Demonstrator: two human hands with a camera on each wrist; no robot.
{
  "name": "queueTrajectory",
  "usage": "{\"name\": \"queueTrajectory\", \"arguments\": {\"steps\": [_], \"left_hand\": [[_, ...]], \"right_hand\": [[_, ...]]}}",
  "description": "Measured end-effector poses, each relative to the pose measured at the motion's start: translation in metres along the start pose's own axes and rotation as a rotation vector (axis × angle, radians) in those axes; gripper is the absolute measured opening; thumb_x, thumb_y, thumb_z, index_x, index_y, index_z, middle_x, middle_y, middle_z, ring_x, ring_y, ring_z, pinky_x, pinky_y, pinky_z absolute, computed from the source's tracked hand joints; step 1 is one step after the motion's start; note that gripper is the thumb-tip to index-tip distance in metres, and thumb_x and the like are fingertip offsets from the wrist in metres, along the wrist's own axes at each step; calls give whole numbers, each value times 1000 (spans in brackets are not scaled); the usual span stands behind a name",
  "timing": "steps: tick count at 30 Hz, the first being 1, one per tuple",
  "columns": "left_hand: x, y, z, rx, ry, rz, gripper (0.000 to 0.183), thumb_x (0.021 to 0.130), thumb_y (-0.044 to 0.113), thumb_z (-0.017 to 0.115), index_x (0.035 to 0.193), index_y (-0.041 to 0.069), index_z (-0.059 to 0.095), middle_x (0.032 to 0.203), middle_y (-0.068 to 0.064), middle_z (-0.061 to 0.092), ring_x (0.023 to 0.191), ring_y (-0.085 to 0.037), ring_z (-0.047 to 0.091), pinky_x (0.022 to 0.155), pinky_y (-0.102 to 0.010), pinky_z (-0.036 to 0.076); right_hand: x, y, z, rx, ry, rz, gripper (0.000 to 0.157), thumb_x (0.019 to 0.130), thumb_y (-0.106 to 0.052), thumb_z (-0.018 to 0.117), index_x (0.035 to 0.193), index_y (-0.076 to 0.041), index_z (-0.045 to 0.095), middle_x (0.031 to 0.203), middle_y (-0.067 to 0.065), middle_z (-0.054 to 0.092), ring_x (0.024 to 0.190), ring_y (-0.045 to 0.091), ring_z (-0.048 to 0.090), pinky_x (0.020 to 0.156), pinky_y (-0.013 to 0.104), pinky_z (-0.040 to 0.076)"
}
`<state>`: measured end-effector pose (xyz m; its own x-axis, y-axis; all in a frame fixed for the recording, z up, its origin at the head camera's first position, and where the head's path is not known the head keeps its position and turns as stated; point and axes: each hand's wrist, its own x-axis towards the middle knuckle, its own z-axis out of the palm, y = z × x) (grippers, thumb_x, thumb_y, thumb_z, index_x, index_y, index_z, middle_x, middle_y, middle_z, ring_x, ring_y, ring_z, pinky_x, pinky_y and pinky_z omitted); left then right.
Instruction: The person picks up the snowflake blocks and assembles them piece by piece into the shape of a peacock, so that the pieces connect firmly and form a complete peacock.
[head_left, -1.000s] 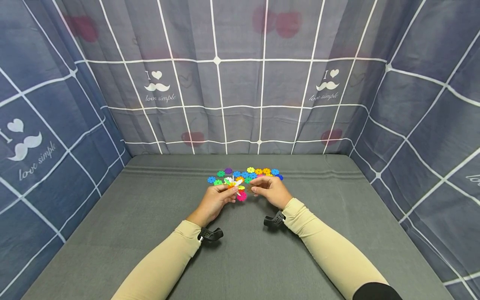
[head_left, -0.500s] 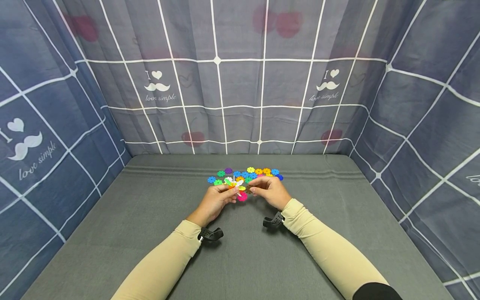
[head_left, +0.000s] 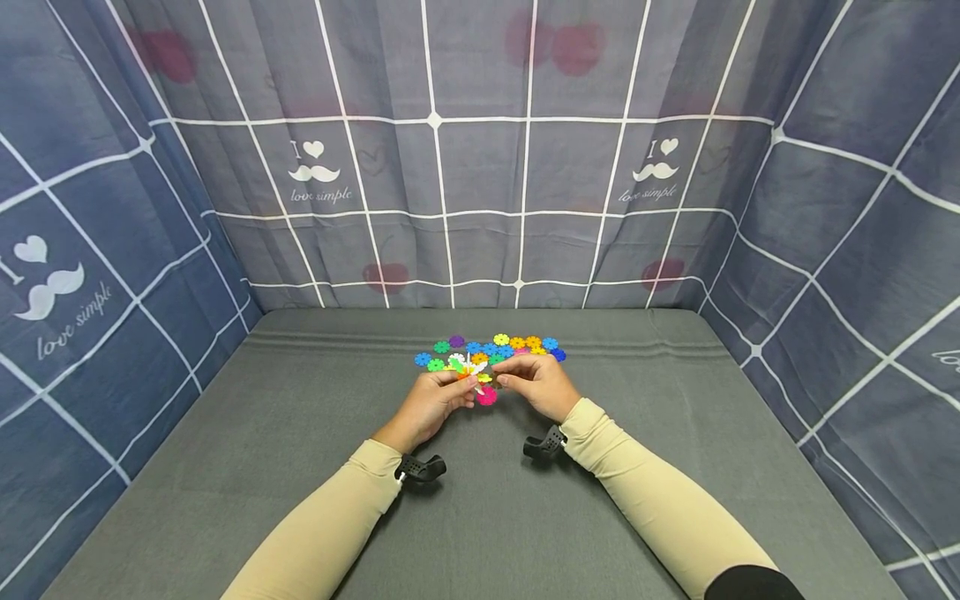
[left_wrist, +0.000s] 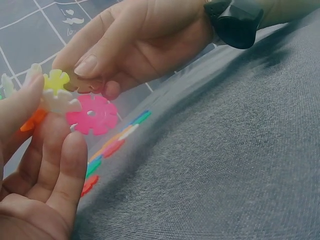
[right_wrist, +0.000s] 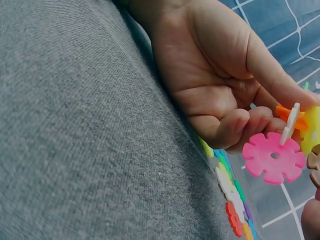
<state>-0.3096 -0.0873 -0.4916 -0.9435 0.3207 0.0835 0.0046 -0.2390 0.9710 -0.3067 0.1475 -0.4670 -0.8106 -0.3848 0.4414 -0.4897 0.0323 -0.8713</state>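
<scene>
My left hand (head_left: 427, 404) pinches a cluster of joined plastic snowflake discs between thumb and fingers, above the grey cloth. White (left_wrist: 60, 103), yellow (left_wrist: 56, 81) and orange discs (left_wrist: 34, 121) show in it, and a pink disc (right_wrist: 261, 159) slotted onto a white one hangs on the near side. My right hand (head_left: 543, 387) pinches a brown snowflake disc (right_wrist: 315, 166) by thumb and fingertips. In both wrist views the brown disc sits against the yellow one; whether their slots have joined cannot be told. Fingers cover part of the cluster.
Loose snowflake discs in many colours lie flat beyond the hands, among them a purple disc (head_left: 457, 342), a blue disc (head_left: 423, 359) and an orange disc (head_left: 533, 342). Grey cloth (head_left: 480, 508) covers the table. Checked curtains (head_left: 480, 167) enclose the back and sides.
My right hand has shifted slightly left, bringing the brown disc closer to the cluster. The pink disc has moved a little right and down; my left hand has hardly moved.
</scene>
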Motion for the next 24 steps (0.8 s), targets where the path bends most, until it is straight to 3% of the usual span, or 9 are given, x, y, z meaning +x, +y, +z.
{"name": "queueTrajectory", "arguments": {"steps": [14, 20, 24], "left_hand": [[-1, 0, -1, -17, -27, -31, 19, 103, -2, 66, 85, -1, 69, 85, -10, 69, 77, -18, 68, 78, -34, 61], [-1, -2, 0, -27, -47, -32, 12, 103, -5, 65, 93, -9, 71, 86, -11, 71, 77, -18, 70, 80, -36, 61], [-1, -1, 1, -38, -47, -40, 11, 103, -5, 65, 94, -8, 71, 86, -11, 71, 78, -18, 70, 82, -37, 61]], "right_hand": [[-1, 0, 8, -74, 42, 2, 17, 93, 10, 74, 111, 9, 77, 100, 20, 75, 88, 43, 73, 74, 29, 61], [-3, -1, 14, -145, 75, -39, 17, 91, 18, 72, 107, 14, 76, 98, 27, 73, 83, 48, 72, 73, 34, 62], [-4, -17, 18, -171, 87, -58, 16, 91, 20, 70, 106, 16, 75, 97, 29, 73, 81, 49, 71, 72, 42, 62]]}}
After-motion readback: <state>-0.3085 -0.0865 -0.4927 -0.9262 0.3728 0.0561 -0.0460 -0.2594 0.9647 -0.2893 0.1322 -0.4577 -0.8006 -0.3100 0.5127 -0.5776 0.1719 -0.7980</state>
